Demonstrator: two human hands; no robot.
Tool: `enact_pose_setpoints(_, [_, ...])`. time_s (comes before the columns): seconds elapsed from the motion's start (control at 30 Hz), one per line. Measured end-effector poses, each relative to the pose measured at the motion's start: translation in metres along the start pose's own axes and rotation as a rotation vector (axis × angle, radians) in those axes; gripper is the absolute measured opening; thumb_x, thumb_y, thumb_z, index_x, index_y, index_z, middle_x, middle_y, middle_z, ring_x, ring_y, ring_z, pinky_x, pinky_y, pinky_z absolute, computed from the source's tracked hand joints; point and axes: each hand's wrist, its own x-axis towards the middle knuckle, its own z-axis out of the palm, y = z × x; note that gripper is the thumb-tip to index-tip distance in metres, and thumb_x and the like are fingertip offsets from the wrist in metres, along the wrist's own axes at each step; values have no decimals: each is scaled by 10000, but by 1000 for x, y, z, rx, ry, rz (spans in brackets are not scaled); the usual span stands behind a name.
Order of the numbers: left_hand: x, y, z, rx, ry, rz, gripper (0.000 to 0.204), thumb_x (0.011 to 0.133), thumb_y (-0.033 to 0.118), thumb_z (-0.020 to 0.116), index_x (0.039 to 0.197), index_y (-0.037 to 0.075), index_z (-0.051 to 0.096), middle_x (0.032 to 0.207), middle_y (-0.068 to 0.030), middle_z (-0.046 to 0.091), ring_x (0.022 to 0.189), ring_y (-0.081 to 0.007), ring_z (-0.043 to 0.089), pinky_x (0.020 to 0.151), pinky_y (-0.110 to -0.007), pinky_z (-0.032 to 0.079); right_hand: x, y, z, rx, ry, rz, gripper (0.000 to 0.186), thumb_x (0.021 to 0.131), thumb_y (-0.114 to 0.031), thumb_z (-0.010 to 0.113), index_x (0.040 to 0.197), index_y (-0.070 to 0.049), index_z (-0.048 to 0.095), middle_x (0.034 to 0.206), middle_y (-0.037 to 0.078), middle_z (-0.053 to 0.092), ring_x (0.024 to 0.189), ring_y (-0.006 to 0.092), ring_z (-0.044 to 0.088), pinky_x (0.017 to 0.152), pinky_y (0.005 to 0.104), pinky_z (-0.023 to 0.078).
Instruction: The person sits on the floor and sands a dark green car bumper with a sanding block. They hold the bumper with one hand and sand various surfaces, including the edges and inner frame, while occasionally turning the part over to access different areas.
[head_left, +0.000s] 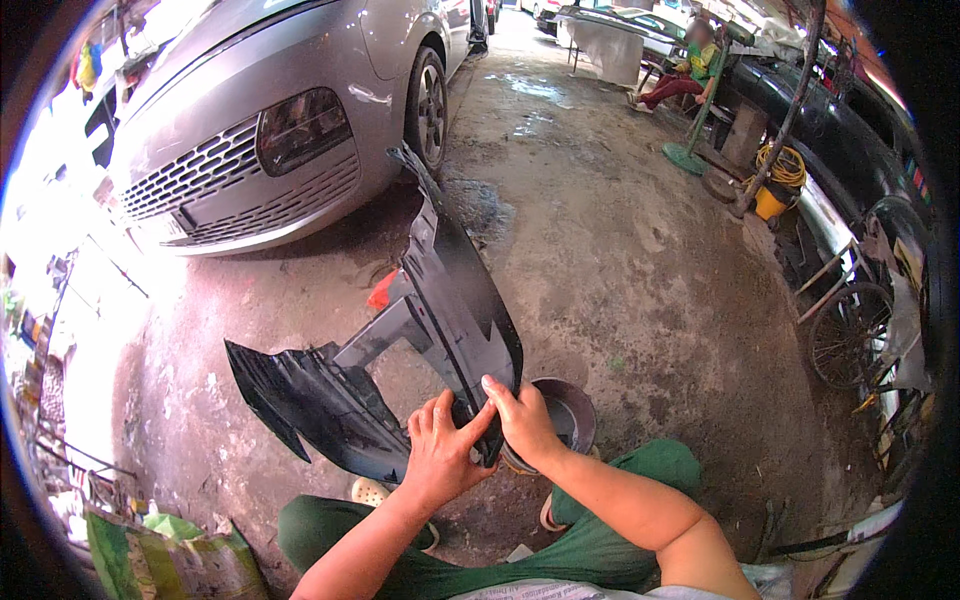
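A large black plastic car bumper piece [475, 290], with a rectangular opening in its middle, stands tilted in front of me. One wing of it spreads to the left, the other rises away towards the parked car. My left hand [445, 445] is closed on its near end, fingers over the inner edge and thumb stretched to the right. Beside it, my right hand [525, 425] grips the outer side of the same end, thumb on top. Both hands almost touch; the fingertips of the right one are partly hidden. Behind the right hand sits a dark round basin [583, 405], partly covered.
A grey car [370, 60] is parked ahead at left. A red object [382, 290] lies behind the bumper piece. At right are a bicycle wheel [850, 335], a yellow bucket [770, 200] and a green stand base [684, 158]. A seated person [690, 75] is farther back. A green sack [170, 565] lies near left.
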Motion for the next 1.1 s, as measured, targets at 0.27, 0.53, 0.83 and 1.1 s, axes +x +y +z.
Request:
enact_pose_setpoints(0.27, [6, -4, -9, 24, -6, 93, 1011, 529, 492, 897, 1425, 223, 512, 1432, -260, 382, 1337, -438, 377, 1091, -598, 300, -2, -13, 5, 25, 187, -151, 389, 1016, -334, 541, 1087, 41, 615, 894, 159, 655, 831, 263, 620, 761, 393, 484])
enact_pose_setpoints(0.53, [1, -16, -77, -104, 293, 135, 626, 688, 156, 824, 1277, 89, 622, 1393, -232, 502, 1265, -404, 503, 1020, -487, 446, 21, -59, -39, -261, 352, -576, 309, 1035, -254, 523, 991, 38, 612, 867, 192, 627, 784, 356, 596, 731, 402, 467])
enact_pose_setpoints(0.83, [-16, -77, -116, -605, 796, -52, 831, 895, 519, 634, 1475, -9, 361, 1508, -218, 395, 1358, -323, 431, 1065, -434, 402, 26, -98, -81, -308, 224, -806, 133, 878, -62, 668, 992, -5, 627, 958, 162, 623, 870, 357, 629, 772, 387, 511])
enact_pose_setpoints(1.1, [-52, -123, -102, -1366, 637, -394, 642, 947, 513, 546, 1297, -11, 419, 1278, -174, 514, 1164, -287, 525, 977, -427, 433, 15, -131, -78, -624, 86, -1010, 361, 701, -9, 710, 1045, -87, 631, 1008, 104, 627, 907, 322, 661, 738, 416, 548])
